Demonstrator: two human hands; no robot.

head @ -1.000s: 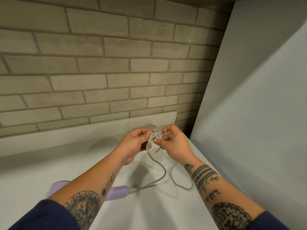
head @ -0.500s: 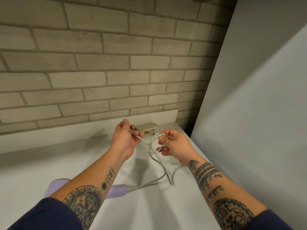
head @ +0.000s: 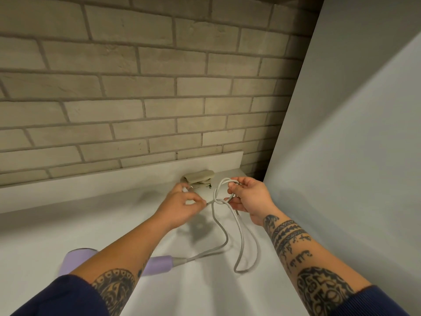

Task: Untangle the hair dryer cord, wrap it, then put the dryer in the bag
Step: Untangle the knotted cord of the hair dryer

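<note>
A lilac hair dryer (head: 159, 264) lies on the white counter (head: 45, 236), partly hidden under my left forearm. Its grey cord (head: 225, 240) runs up from the handle to a knot between my hands and hangs in a long loop down to the counter. My left hand (head: 180, 206) pinches the cord's plug end just left of the knot. My right hand (head: 248, 197) holds a small loop of cord above the knot, with a finger hooked through it. A folded beige bag (head: 200, 176) lies at the back of the counter behind my hands.
A brick wall (head: 136, 99) rises behind the counter above a low white ledge. A tall pale panel (head: 353, 133) closes off the right side, close to my right arm.
My hands have drawn apart and come lower. The left hand pulled the plug end out to the left, and the tight coil opened into a knot with a loop held by the right hand.
</note>
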